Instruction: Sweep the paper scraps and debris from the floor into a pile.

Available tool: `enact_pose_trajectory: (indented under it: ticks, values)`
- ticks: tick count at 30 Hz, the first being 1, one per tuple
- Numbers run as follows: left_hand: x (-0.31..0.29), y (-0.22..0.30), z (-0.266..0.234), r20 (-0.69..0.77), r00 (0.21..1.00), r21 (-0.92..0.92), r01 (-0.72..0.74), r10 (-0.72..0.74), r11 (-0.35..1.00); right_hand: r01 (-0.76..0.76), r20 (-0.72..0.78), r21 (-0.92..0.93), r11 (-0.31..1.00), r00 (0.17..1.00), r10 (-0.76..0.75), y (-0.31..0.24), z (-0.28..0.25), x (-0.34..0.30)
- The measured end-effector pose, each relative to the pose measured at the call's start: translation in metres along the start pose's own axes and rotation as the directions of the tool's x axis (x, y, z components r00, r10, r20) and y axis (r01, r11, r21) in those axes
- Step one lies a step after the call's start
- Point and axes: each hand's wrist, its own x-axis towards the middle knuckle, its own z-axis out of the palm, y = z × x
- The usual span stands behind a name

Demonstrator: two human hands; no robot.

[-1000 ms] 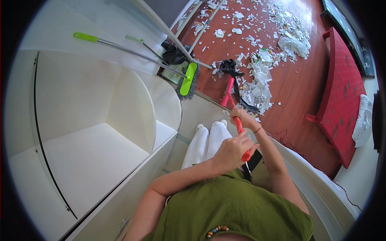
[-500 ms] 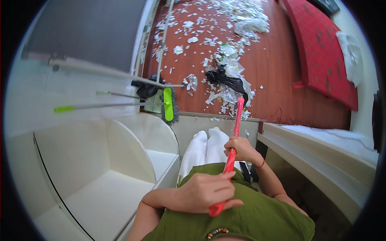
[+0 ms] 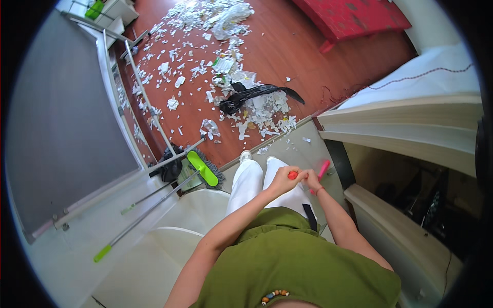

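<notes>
My left hand (image 3: 284, 182) is closed around the top of a red handle (image 3: 292, 175), whose rounded end pokes out of the fist. Close against it, my right hand (image 3: 310, 180) is also closed, gripping the same handle lower down. The shaft is mostly hidden by my hands. Bright pink parts (image 3: 324, 168) show just past my right hand; whether they belong to the handle is unclear. Beyond my feet, a black plastic bag (image 3: 249, 96) lies over a heap of white scraps (image 3: 267, 110) on the red-brown floor, close to the pale floor strip.
A green-headed brush (image 3: 203, 168) with a grey shaft leans at the left beside a dark bag (image 3: 169, 167). A metal-framed grey panel (image 3: 67, 128) stands far left. A red piece of furniture (image 3: 354, 18) is far right, a wooden ledge (image 3: 405, 118) nearer. More scraps (image 3: 200, 15) spread behind.
The handle has swung from pointing forward, with hands apart, to end-on, with my hands together farther forward. My view has turned to the right; pink parts now show beside my right hand.
</notes>
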Motion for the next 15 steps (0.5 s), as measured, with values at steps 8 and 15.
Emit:
enact_pose_trajectory:
  ticks: [8,15]
  values:
    - [-0.002,0.11,-0.119,-0.134,0.97,0.386,-0.137,0.203,0.912,0.245,-0.296,0.096,0.965,0.932,-0.207,-0.171,0.05,0.102]
    - [-0.063,0.233,-0.138,0.115,0.91,0.498,-0.4,0.398,0.769,0.508,-0.39,0.256,0.823,0.833,-0.393,-0.323,-0.002,0.088]
